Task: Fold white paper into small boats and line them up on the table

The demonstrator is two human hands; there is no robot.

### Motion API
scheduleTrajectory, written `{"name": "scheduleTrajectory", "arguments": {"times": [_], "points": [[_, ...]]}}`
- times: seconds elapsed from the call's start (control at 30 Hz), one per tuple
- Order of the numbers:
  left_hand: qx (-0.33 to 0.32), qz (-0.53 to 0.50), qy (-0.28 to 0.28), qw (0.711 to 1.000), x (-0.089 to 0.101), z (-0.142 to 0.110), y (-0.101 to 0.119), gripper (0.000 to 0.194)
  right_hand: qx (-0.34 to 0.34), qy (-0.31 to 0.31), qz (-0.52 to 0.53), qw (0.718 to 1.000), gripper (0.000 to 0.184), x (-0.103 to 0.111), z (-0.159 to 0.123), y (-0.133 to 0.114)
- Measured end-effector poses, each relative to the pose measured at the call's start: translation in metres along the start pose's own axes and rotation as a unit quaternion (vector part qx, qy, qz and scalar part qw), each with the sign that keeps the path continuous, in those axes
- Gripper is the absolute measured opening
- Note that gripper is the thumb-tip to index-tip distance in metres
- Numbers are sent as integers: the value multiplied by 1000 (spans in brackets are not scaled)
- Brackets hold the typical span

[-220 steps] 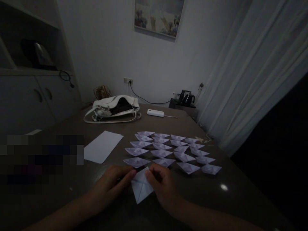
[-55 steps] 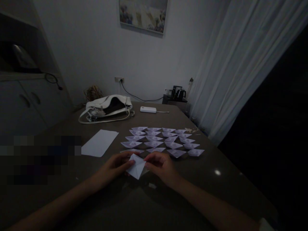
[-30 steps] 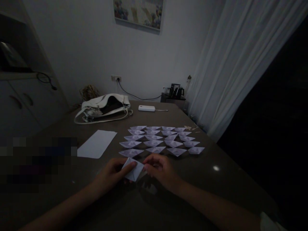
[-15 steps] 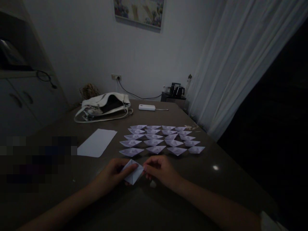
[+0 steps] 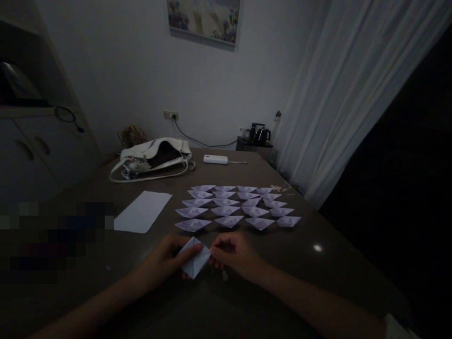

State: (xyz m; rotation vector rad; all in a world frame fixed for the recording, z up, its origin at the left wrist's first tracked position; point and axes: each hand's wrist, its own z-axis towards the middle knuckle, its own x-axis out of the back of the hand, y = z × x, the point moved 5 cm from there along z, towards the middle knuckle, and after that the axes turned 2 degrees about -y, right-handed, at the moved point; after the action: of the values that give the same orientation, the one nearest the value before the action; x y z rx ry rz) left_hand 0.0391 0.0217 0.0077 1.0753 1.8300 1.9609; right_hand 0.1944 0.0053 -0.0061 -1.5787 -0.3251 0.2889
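Note:
A small diamond of folded white paper (image 5: 198, 262) is held between my two hands, low in the middle of the view. My left hand (image 5: 173, 256) grips it from the left, thumb lying across its face and fingers behind. At its right corner, my right hand (image 5: 235, 254) pinches the paper between thumb and fingertips. Just beyond my hands, several folded paper boats (image 5: 229, 221) stand in rows on the dark table (image 5: 339, 282). The fingers behind the paper are mostly hidden.
Flat white paper sheets (image 5: 143, 212) lie on the left. Farther back are a white handbag (image 5: 151, 157) and a white power bank (image 5: 215, 159) with a short cable. Small beige scraps (image 5: 280, 188) lie near the right edge. A sheer curtain (image 5: 318, 108) hangs at the right.
The folded paper has tilted slightly, and its lower point reaches a little lower. Both hands keep their hold; the boats and sheets rest in the same places.

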Motion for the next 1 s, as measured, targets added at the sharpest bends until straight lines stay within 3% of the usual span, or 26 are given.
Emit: {"name": "scheduleTrajectory", "arguments": {"times": [0.23,0.5,0.57,0.67,0.77,1.0], "points": [[12,-35,-7,999,-2,1,2,43,60,34,-82,994,11,0,-3,-11],[-3,-113,77,991,12,4,6,49,89,127,-83,984,10,17,2,-6],[-18,-130,90,987,14,3,4,53,96,123,-61,986,6,16,1,-8],[-39,-126,79,988,12,2,4,44,117,86,-48,988,21,10,-3,-14],[-49,-108,63,991,11,0,8,39,132,54,-70,987,16,3,-7,-21],[-73,-47,57,995,10,-2,14,28,127,54,-86,987,19,3,-8,-23]]}}
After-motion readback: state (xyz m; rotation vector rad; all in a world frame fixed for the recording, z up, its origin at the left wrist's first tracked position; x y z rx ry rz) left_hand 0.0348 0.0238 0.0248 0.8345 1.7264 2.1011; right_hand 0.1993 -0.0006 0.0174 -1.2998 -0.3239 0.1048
